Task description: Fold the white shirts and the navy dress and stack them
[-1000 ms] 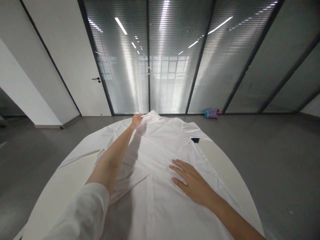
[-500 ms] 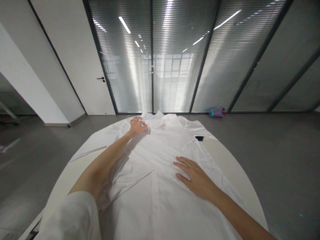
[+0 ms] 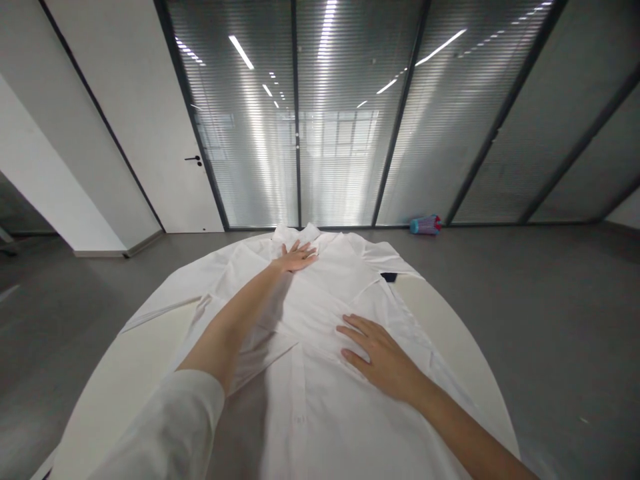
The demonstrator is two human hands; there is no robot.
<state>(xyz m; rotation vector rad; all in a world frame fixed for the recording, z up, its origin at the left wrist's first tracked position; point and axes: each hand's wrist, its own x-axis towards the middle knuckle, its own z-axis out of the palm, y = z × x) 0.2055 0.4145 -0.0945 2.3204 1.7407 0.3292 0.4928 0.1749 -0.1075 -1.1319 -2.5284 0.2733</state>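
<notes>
White cotton covers most of the round bench: a white shirt lies spread flat on it, front up, collar at twelve o'clock on the far edge and hem toward six o'clock, with one sleeve stretched out toward nine o'clock.

The left hand is reached far out, arm nearly straight, palm down just below the collar, fingers open and slightly fanned, pressing on the cloth rather than pinching it. The right hand lies flat at about four o'clock from the shirt's middle, fingers open and spread, pointing toward ten o'clock, wrist low, forearm coming in from the lower right. Neither hand holds anything.

Smoothing of this kind probably goes best with both palms kept flat and the pressure light, stroking from the button placket outward so creases run toward the edges instead of bunching; the near hand can anchor the cloth while the far one slides.

A small dark object peeks out at the shirt's edge near two o'clock; a colourful thing lies on the floor by the glass wall.
</notes>
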